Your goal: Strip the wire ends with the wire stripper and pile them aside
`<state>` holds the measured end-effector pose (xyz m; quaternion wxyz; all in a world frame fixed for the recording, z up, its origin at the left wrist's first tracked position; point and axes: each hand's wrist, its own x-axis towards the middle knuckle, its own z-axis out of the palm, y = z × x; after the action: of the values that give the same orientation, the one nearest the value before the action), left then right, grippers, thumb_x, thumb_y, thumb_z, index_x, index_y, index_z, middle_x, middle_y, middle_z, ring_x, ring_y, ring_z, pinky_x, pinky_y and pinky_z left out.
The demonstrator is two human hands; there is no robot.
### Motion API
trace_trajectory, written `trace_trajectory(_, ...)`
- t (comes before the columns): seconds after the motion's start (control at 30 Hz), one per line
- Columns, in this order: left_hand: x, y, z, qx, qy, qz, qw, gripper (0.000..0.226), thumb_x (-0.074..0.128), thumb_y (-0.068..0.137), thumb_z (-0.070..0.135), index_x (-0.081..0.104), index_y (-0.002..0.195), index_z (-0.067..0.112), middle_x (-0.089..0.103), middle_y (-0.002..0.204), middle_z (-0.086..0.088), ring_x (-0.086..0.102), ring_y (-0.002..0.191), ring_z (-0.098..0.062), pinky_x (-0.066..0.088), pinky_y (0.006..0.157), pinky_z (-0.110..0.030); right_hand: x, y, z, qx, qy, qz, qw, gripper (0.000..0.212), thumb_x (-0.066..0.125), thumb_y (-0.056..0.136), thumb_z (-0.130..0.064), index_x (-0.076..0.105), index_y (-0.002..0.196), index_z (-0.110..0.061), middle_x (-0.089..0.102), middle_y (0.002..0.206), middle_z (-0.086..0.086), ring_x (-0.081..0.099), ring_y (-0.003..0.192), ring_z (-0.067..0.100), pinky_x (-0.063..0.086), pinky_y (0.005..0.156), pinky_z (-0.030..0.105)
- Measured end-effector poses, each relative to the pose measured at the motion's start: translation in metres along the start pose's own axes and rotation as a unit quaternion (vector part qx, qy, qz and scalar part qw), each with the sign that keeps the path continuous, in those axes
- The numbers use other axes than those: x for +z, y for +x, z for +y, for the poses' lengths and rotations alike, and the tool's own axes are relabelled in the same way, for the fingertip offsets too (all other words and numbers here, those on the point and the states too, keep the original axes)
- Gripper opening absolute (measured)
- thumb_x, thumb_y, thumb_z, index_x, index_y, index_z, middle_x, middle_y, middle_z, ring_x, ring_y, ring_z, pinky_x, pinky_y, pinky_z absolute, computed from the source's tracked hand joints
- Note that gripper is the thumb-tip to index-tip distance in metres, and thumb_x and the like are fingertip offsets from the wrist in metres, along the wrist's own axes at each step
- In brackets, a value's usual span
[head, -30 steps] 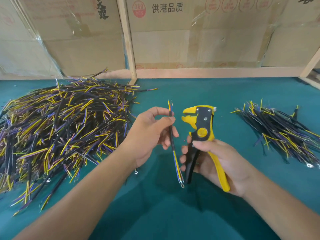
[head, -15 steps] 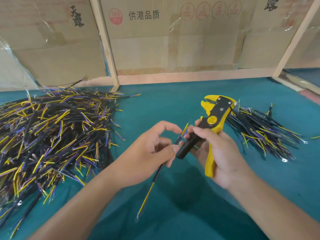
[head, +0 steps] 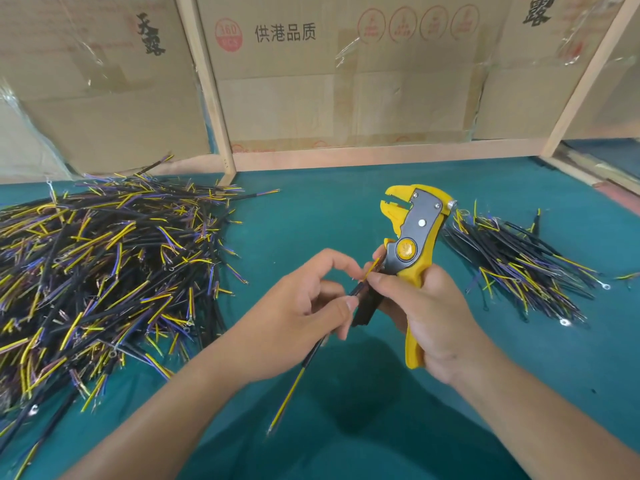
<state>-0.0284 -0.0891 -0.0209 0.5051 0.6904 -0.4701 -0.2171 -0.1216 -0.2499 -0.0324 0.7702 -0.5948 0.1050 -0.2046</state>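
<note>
since a moment ago the yellow-and-black wire stripper (head: 414, 251) has tipped back closer to upright, its toothed head now up and slightly left where it had leaned off to the right, and the two hands have drawn closer together over the teal tabletop (head: 311, 216).

the right hand (head: 426, 313) has its grip closed round the stripper's handles, the yellow handle poking out below the palm, the black one partly hidden behind the fingers. the stripper's head stands clear above that hand, its long axis running from low near the palm up and away towards the cardboard wall (head: 311, 91).

the left hand (head: 294, 317) has its grip pinched on a thin black-sheathed wire with yellow and purple cores (head: 311, 358), thumb and forefinger holding it just left of the stripper's handles. the wire runs on a slant: its upper yellow tip sits beside the stripper, near the right forefinger, and its lower end hangs down-left of the stripper, below the left hand.

well left of the stripper lies a big heap of black, yellow and purple wires (head: 104, 278); just right of it lies a smaller pile of the same wires (head: 519, 265).
</note>
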Motion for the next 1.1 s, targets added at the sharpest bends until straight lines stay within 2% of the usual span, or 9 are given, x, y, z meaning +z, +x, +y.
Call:
trace_trajectory(0.13,0.008,0.004,0.000,-0.001,0.003,0.092,0.996,0.003,0.054,0.096,0.035,0.056,0.094,0.033,0.065,0.070,0.006,0.054,0.054,-0.015,0.043,0.053,-0.025,0.002,-0.003,0.000,-0.065,-0.106,-0.023,0.992,0.020,0.073,0.081,-0.023,0.067,0.098,-0.014,0.068,0.078,-0.003,0.064,0.075,0.013,0.054,0.073,0.020)
trace_trajectory(0.23,0.013,0.004,0.001,0.008,0.036,0.134,0.990,0.014,0.056,0.101,0.026,0.057,0.088,0.031,0.059,0.065,0.012,0.048,0.051,-0.010,0.038,0.048,-0.018,0.005,-0.004,0.002,-0.067,-0.138,-0.038,0.987,0.024,0.074,0.076,-0.039,0.067,0.094,-0.026,0.069,0.081,0.004,0.065,0.080,0.027,0.056,0.080,0.035)
trace_trajectory(0.33,0.013,0.002,0.004,-0.015,0.084,0.140,0.986,0.018,0.053,0.102,0.024,0.056,0.087,0.033,0.057,0.065,0.012,0.048,0.052,-0.008,0.042,0.045,-0.025,0.005,-0.004,0.006,-0.065,-0.128,-0.031,0.989,0.014,0.071,0.079,-0.030,0.067,0.092,-0.034,0.071,0.083,0.003,0.066,0.088,0.036,0.056,0.086,0.045)
trace_trajectory(0.47,0.006,-0.001,0.012,-0.041,0.175,0.108,0.978,0.013,0.051,0.102,0.028,0.056,0.090,0.031,0.060,0.065,0.013,0.058,0.054,-0.007,0.055,0.052,-0.037,0.004,-0.005,0.007,-0.061,-0.140,-0.040,0.987,0.018,0.069,0.079,-0.028,0.067,0.092,-0.040,0.071,0.084,0.004,0.067,0.085,0.032,0.057,0.083,0.041)
trace_trajectory(0.57,-0.002,-0.002,0.020,-0.038,0.256,0.076,0.963,0.013,0.050,0.101,0.030,0.058,0.091,0.027,0.061,0.065,0.005,0.061,0.060,-0.009,0.056,0.061,-0.037,0.005,-0.006,0.008,-0.059,-0.150,-0.048,0.986,0.018,0.068,0.079,-0.026,0.067,0.095,-0.036,0.072,0.085,0.006,0.068,0.083,0.030,0.058,0.079,0.036)
trace_trajectory(0.73,-0.005,-0.006,0.026,-0.041,0.316,0.051,0.947,0.012,0.050,0.101,0.026,0.056,0.091,0.023,0.063,0.069,0.005,0.060,0.064,-0.011,0.051,0.066,-0.035,0.008,-0.009,0.009,-0.053,-0.170,-0.062,0.982,0.020,0.069,0.083,-0.022,0.064,0.102,-0.027,0.069,0.085,0.011,0.061,0.083,0.041,0.055,0.075,0.044)
trace_trajectory(0.93,0.003,-0.006,0.023,-0.046,0.154,0.101,0.982,0.015,0.049,0.099,0.019,0.051,0.085,0.024,0.065,0.069,0.005,0.066,0.051,-0.014,0.054,0.050,-0.034,0.009,-0.006,0.006,-0.074,-0.136,-0.060,0.986,0.013,0.065,0.080,-0.018,0.066,0.090,-0.027,0.068,0.080,0.000,0.064,0.078,0.028,0.056,0.077,0.036)
trace_trajectory(1.0,0.008,-0.005,0.021,-0.053,0.118,0.126,0.984,0.020,0.046,0.101,0.019,0.049,0.083,0.028,0.065,0.068,0.002,0.062,0.046,-0.016,0.052,0.045,-0.034,0.009,-0.005,0.006,-0.079,-0.129,-0.056,0.987,0.014,0.064,0.080,-0.018,0.065,0.088,-0.029,0.067,0.080,0.000,0.064,0.081,0.033,0.056,0.080,0.038)
trace_trajectory(1.1,0.016,-0.003,0.018,-0.046,0.094,0.156,0.982,0.025,0.043,0.104,0.018,0.046,0.083,0.031,0.063,0.063,0.003,0.050,0.039,-0.014,0.043,0.040,-0.028,0.009,-0.005,0.006,-0.087,-0.114,-0.044,0.989,0.014,0.063,0.080,-0.016,0.065,0.088,-0.028,0.067,0.078,-0.003,0.065,0.075,0.024,0.056,0.074,0.026)
